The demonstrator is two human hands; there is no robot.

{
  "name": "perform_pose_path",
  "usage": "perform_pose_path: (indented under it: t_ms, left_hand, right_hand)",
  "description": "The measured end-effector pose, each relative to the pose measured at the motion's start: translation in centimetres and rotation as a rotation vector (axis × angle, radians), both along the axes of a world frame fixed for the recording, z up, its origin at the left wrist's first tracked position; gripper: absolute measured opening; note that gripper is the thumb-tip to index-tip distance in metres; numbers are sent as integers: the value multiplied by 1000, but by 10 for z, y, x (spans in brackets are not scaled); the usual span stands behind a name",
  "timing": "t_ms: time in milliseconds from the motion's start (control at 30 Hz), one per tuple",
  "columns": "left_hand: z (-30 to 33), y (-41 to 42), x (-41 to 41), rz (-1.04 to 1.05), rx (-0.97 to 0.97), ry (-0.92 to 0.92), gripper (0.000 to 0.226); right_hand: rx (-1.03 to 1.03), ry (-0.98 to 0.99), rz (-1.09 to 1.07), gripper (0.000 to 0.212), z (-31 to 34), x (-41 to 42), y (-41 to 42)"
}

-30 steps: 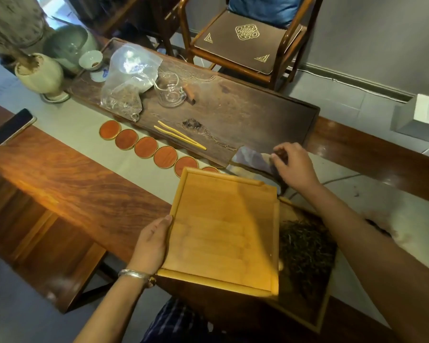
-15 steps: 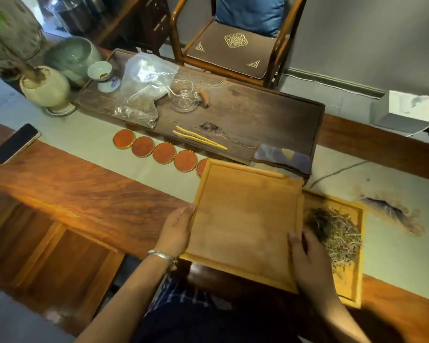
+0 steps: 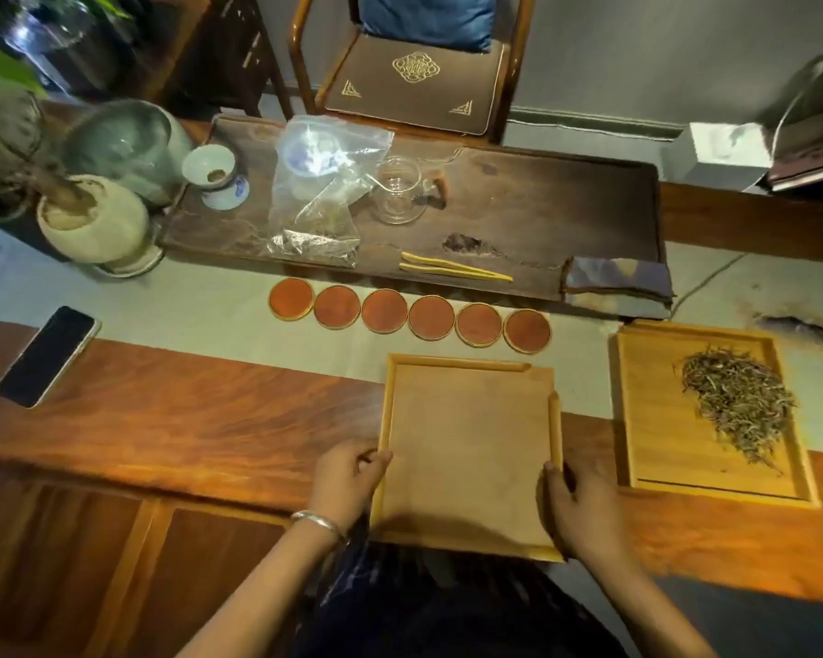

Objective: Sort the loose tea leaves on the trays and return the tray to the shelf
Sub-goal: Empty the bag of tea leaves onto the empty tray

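Observation:
An empty bamboo tray (image 3: 466,448) lies flat at the table's near edge, part of it over the edge. My left hand (image 3: 348,482) grips its left rim with the thumb on top. My right hand (image 3: 576,505) holds its right rim near the front corner. A second bamboo tray (image 3: 647,420) sits to the right, apart from the first. On it lies a pile of loose tea leaves (image 3: 737,401), toward its far right.
Several round red coasters (image 3: 409,318) line up behind the empty tray. Further back a dark tea board (image 3: 542,216) carries bamboo tongs (image 3: 452,270), a plastic bag of leaves (image 3: 319,192), a glass pitcher (image 3: 397,190) and a folded cloth (image 3: 616,287). A phone (image 3: 48,356) lies left.
The empty tray has come off the tray with leaves and moved left to the table's near edge. My right hand left the cloth and took the tray's right rim.

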State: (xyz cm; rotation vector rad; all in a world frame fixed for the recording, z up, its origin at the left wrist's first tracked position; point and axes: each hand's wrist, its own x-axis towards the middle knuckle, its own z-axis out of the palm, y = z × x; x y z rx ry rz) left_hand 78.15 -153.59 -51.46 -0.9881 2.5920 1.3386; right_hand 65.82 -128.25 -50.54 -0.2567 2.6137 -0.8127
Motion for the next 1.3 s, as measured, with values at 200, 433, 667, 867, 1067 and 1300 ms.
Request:
perform_pose_path:
  t_ms: [200,433,667,867,1067,1300]
  left_hand:
    - [-4,-3,-15,-9,3,-5,26]
    - [-16,-10,-33,66,54,-38,13]
    - [-30,-20,-40,98,95,-113,9]
    - [-35,-22,-44,103,70,-123,5]
    - [-32,-22,-48,67,5,-125,18]
    - [9,-98,-76,239,-113,37,13]
  right_hand:
    - [108,19,-65,19,-20,-1,-6]
    - [138,31,-102,22,-32,-13,-19]
    - [125,63,-177,15,-37,-15,-27]
    - [133,59,-168,14,-40,-17,-29]
    - [126,22,-121,16,-39,-20,-27]
    - [38,179,37,11,8,-72,-60]
